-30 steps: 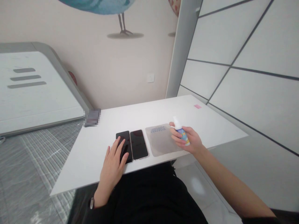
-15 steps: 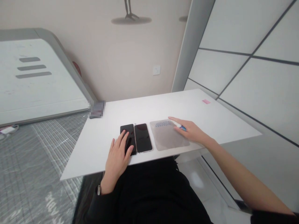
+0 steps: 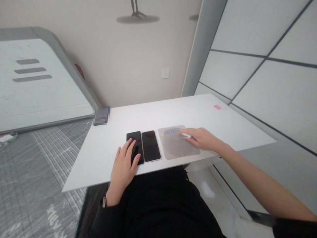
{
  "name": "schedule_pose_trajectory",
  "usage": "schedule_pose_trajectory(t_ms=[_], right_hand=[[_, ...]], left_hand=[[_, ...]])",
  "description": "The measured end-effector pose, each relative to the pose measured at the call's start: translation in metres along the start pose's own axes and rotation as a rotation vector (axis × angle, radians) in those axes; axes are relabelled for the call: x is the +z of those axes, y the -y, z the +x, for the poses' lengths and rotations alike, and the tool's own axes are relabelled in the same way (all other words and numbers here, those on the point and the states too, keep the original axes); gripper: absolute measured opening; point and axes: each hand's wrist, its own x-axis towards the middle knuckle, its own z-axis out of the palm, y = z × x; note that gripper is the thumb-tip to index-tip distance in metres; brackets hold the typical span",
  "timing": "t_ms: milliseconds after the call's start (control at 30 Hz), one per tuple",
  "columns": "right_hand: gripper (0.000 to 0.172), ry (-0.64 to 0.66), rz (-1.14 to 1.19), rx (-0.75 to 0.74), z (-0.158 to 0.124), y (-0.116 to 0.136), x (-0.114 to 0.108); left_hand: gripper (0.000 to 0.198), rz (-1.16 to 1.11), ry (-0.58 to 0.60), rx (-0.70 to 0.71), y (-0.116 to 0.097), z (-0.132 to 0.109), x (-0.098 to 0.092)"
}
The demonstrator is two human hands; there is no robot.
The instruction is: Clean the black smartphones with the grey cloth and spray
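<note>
My left hand (image 3: 123, 167) rests with its fingers spread over a black phone (image 3: 134, 136) near the table's front edge. Its fingertips lie on the dark screen. Right beside that phone lies a second phone (image 3: 151, 146), dark-screened and in a clear case. To the right of both is a flat, greyish translucent plastic sheet or pouch (image 3: 177, 147) with rounded corners and blue print along its top. Over the right part of this sheet, my right hand (image 3: 201, 138) is closed on a slim white-and-blue tube-like thing (image 3: 186, 135), its white end pointing left.
The white table (image 3: 148, 115) stands before the wall. A pink slip (image 3: 218, 107) lies at its far right, and a blurred-out item (image 3: 101, 115) sits at the far left corner. A white panel (image 3: 37, 96) leans at left; tiled panelling (image 3: 277, 96) rises at right.
My right hand has shifted slightly toward me, bringing the white-and-blue tube-like thing lower over the sheet and flatter. The left hand and both phones stay as they were.
</note>
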Motion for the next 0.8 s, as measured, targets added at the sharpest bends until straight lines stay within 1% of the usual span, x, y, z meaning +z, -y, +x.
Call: schedule_pose_trajectory(t_ms=[300,433,533,600,667,700,733,800], right_hand=[[0.039,-0.036,-0.01,0.031,-0.004,-0.001,0.001],[0.035,-0.048,0.011,0.041,-0.006,0.0,0.002],[0.04,-0.103,0.017,0.082,-0.008,-0.004,0.002],[0.052,-0.192,0.025,0.14,-0.007,-0.016,-0.002],[0.065,-0.312,0.04,0.217,-0.001,-0.037,-0.007],[0.066,-0.378,0.05,0.261,0.003,-0.051,-0.011],[0.062,-0.436,0.059,0.302,0.009,-0.066,-0.015],[0.044,-0.545,0.077,0.389,0.022,-0.097,-0.023]], left_hand=[[0.053,0.001,-0.009,0.001,-0.001,0.0,0.0],[0.053,-0.005,-0.004,-0.004,-0.002,0.0,0.0],[0.053,-0.003,-0.008,-0.009,-0.002,0.0,-0.001],[0.053,-0.002,-0.01,-0.009,-0.002,0.0,-0.001],[0.052,-0.004,-0.011,-0.006,-0.002,0.0,0.0],[0.052,-0.005,-0.015,-0.004,-0.002,-0.001,0.0],[0.052,-0.005,-0.019,-0.003,-0.001,-0.001,0.001],[0.052,-0.003,-0.029,-0.001,-0.001,0.0,0.002]])
